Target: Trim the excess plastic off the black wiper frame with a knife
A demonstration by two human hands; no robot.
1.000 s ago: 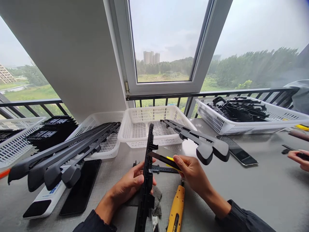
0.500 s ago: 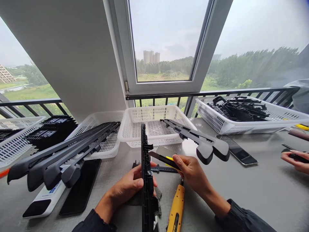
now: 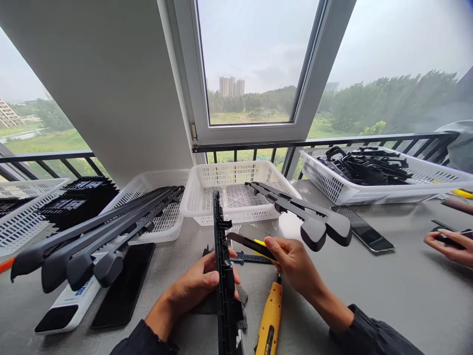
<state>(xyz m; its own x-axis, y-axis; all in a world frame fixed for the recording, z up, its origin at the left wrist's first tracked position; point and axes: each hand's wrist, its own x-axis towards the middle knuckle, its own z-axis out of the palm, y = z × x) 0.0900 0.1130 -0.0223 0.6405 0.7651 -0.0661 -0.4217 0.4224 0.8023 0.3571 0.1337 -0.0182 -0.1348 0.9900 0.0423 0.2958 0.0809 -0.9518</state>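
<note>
My left hand [image 3: 199, 281] is wrapped round a long black plastic strip [image 3: 221, 276] with clips and ribs along it, held lengthwise in front of me. In my right hand [image 3: 291, 261] is a black and yellow utility knife [image 3: 258, 245]. Its blade points left and reaches the strip's right edge, just below a protruding tab; whether it touches cannot be made out. Below my right hand a yellow handheld power tool [image 3: 271, 320] lies on the table. A dark caliper [image 3: 253, 259] lies behind the knife, and a grey cloth [image 3: 242, 301] shows partly behind the strip.
Several dark trim pieces [image 3: 99, 236] rest over a white basket [image 3: 158, 224] at left, above a black phone [image 3: 123, 286]. Two more pieces [image 3: 310, 217] lean on the middle basket [image 3: 231, 213]. Black parts fill the right basket [image 3: 340, 197]. A co-worker's hand [image 3: 449, 246] is at far right.
The upper end of the black strip has tilted slightly left. The knife blade has shifted a little left with it. At far right the co-worker's hand has moved slightly left.
</note>
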